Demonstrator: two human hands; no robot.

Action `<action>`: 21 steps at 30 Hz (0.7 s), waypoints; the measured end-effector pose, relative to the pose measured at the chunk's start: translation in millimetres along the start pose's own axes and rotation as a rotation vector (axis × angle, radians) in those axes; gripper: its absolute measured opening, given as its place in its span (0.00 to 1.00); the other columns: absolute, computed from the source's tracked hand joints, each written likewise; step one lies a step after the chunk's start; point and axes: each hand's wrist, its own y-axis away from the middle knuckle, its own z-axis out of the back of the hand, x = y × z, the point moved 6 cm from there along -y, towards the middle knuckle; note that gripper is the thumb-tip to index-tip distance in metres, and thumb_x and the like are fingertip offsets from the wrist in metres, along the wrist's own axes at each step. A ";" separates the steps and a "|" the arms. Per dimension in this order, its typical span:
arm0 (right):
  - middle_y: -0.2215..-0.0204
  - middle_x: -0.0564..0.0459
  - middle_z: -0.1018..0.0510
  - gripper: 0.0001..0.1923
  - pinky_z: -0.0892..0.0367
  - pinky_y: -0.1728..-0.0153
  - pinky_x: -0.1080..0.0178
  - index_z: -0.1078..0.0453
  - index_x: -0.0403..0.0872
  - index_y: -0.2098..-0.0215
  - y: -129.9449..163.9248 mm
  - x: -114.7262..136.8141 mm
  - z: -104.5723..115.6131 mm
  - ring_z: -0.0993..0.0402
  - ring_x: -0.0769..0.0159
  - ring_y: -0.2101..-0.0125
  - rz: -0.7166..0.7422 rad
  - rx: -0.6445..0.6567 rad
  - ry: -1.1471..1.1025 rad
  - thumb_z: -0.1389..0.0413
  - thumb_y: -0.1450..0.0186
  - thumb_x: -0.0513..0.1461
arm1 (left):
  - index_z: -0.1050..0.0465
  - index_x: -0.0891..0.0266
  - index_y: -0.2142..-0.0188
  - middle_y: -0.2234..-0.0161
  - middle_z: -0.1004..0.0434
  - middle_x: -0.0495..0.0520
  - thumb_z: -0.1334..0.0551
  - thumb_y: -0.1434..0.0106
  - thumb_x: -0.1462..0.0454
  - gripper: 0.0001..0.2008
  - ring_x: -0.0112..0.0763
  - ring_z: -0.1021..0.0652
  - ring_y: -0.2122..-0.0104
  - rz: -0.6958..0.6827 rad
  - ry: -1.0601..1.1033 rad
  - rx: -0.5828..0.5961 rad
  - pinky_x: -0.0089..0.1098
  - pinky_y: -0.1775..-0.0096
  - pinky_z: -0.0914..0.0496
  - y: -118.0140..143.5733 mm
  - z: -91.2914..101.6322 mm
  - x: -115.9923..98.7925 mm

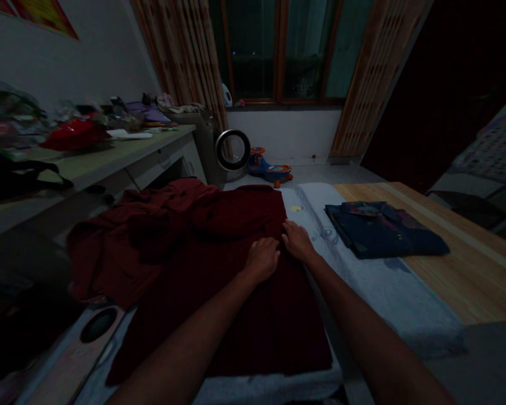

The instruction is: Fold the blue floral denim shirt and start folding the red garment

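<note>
A dark red garment (236, 315), probably a shirt or jacket, lies spread on a pale blue cloth (362, 292), its front edge reaching near me. My left hand (263, 259) rests palm down on the garment, fingers slightly bent. Just to its right, my right hand (298, 241) lies along the garment's right edge with its fingertips on the fabric. Neither hand visibly grasps anything, though the undersides of the fingers are hidden. Bunched at the garment's left is a lighter, reddish-brown cloth (96, 253).
A folded dark blue garment (388, 233) sits to the right, partly on the wooden tabletop (480, 259). A pinkish flat object with a dark oval (99, 325) is at lower left. Along the left wall runs a cluttered counter (152, 152). Beyond stand a round-doored washer (233, 150) and a ride-on toy (270, 167).
</note>
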 end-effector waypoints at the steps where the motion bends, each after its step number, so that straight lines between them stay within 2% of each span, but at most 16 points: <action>1: 0.33 0.44 0.46 0.25 0.52 0.38 0.50 0.44 0.43 0.35 -5.7 4.5 -5.4 0.51 0.55 0.34 0.029 0.009 -0.004 0.57 0.30 0.39 | 0.33 0.60 0.47 0.47 0.28 0.58 0.47 0.33 0.62 0.16 0.40 0.29 0.47 0.011 -0.005 -0.004 0.41 0.46 0.36 -4.4 -0.5 4.3; 4: 0.33 0.44 0.45 0.26 0.52 0.38 0.52 0.43 0.42 0.36 -12.5 10.6 -24.8 0.52 0.54 0.34 0.070 0.075 -0.002 0.55 0.30 0.42 | 0.32 0.59 0.48 0.48 0.27 0.57 0.44 0.35 0.63 0.15 0.40 0.30 0.47 0.006 0.035 0.044 0.40 0.47 0.35 -8.2 -7.8 15.0; 6: 0.33 0.43 0.45 0.28 0.52 0.38 0.51 0.43 0.42 0.35 -11.6 9.9 -32.4 0.53 0.53 0.34 0.073 0.091 0.007 0.54 0.30 0.44 | 0.31 0.57 0.50 0.45 0.30 0.56 0.43 0.36 0.63 0.14 0.39 0.31 0.45 0.037 0.082 0.006 0.40 0.46 0.36 -4.0 -4.3 27.0; 8: 0.33 0.43 0.46 0.29 0.52 0.38 0.51 0.44 0.42 0.35 -9.9 8.8 -34.7 0.54 0.53 0.34 0.082 0.087 0.014 0.53 0.31 0.45 | 0.31 0.56 0.50 0.41 0.36 0.57 0.41 0.38 0.63 0.15 0.42 0.35 0.42 0.189 0.092 -0.161 0.43 0.44 0.37 4.4 13.3 51.4; 11: 0.33 0.44 0.47 0.29 0.54 0.37 0.51 0.45 0.42 0.34 -8.9 7.7 -35.3 0.55 0.53 0.33 0.075 0.092 0.018 0.54 0.31 0.46 | 0.36 0.56 0.45 0.36 0.49 0.62 0.37 0.41 0.60 0.23 0.51 0.43 0.37 0.612 0.051 -0.554 0.51 0.41 0.43 29.3 54.7 104.0; 13: 0.32 0.45 0.48 0.30 0.55 0.37 0.51 0.45 0.43 0.34 -9.1 7.6 -36.2 0.56 0.54 0.33 0.065 0.097 0.023 0.54 0.31 0.46 | 0.38 0.56 0.44 0.35 0.54 0.63 0.35 0.42 0.59 0.27 0.54 0.44 0.37 0.781 0.091 -0.685 0.52 0.41 0.44 39.7 73.5 134.5; 15: 0.32 0.46 0.49 0.29 0.55 0.37 0.50 0.46 0.45 0.34 -9.3 7.8 -37.1 0.56 0.53 0.33 0.060 0.103 0.031 0.55 0.30 0.46 | 0.40 0.57 0.44 0.36 0.53 0.65 0.34 0.43 0.57 0.30 0.54 0.41 0.38 0.874 0.182 -0.710 0.51 0.41 0.43 40.3 83.4 161.9; 17: 0.32 0.46 0.49 0.29 0.55 0.37 0.49 0.46 0.47 0.33 -9.8 7.9 -36.6 0.56 0.52 0.33 0.062 0.122 0.038 0.55 0.30 0.46 | 0.43 0.60 0.43 0.39 0.47 0.67 0.33 0.44 0.57 0.33 0.52 0.38 0.39 0.888 0.274 -0.702 0.49 0.42 0.41 34.2 88.2 183.6; 19: 0.32 0.45 0.48 0.29 0.53 0.38 0.49 0.45 0.48 0.34 -11.6 8.7 -32.8 0.54 0.51 0.34 0.082 0.155 0.041 0.54 0.31 0.46 | 0.45 0.62 0.43 0.42 0.41 0.69 0.32 0.47 0.59 0.36 0.50 0.35 0.40 0.883 0.368 -0.676 0.47 0.42 0.40 26.7 87.9 200.8; 21: 0.33 0.44 0.45 0.29 0.48 0.41 0.50 0.43 0.49 0.35 -16.6 10.6 -25.3 0.48 0.50 0.36 0.107 0.194 0.047 0.51 0.32 0.47 | 0.41 0.62 0.46 0.45 0.34 0.67 0.30 0.52 0.64 0.36 0.51 0.32 0.42 0.921 0.547 -0.638 0.48 0.43 0.39 22.0 79.8 215.5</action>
